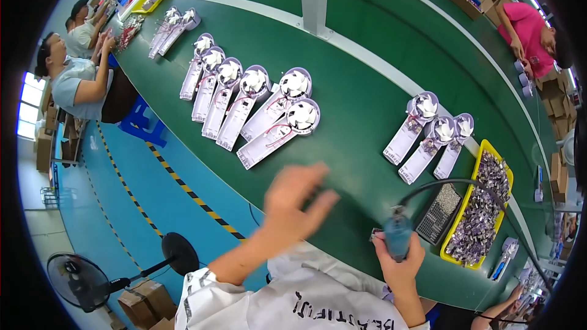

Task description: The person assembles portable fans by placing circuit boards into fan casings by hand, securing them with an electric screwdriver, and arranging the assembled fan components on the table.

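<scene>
My left hand (296,201) is over the green table, slightly blurred, its thumb and fingers apart and nothing in them. Nearest to it is a purple fan housing (278,134) with a white blade wheel and red wires. My right hand (400,263) is wrapped round a blue electric screwdriver (398,235), whose black cable (455,182) arcs off to the right. A small dark piece (375,234) shows by the right fingertips; its kind is unclear. Several more open housings (229,101) lie in a slanted row at the left, and three others (419,146) at the right.
Right of the screwdriver are a black tray (439,212) of small metal parts and a yellow bin (448,250) heaped with small parts. A metal post (314,0) rises from the table's middle. Co-workers sit at the left (79,85) and far right (529,33). A floor fan (79,281) stands lower left.
</scene>
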